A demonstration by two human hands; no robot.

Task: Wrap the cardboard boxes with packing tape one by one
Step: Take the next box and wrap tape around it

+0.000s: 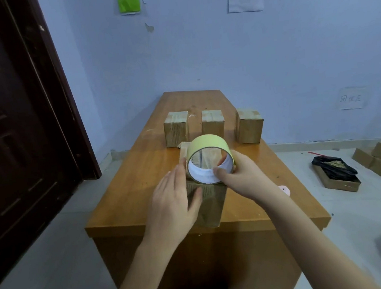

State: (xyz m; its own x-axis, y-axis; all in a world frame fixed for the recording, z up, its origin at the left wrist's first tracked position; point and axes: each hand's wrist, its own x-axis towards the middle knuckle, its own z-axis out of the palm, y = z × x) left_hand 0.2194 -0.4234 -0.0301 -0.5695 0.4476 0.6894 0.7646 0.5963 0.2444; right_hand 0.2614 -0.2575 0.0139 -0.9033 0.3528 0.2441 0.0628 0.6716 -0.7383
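Fingers of the left hand lie straight and flat against the left side and top of the nearest cardboard box, which sits at the near end of the wooden table. Right of that hand, directly above the same box, the roll of packing tape stands on edge, its open core facing the camera. The right hand grips the roll, thumb hooked inside the core. Beyond the box, three more cardboard boxes stand in a row across the table.
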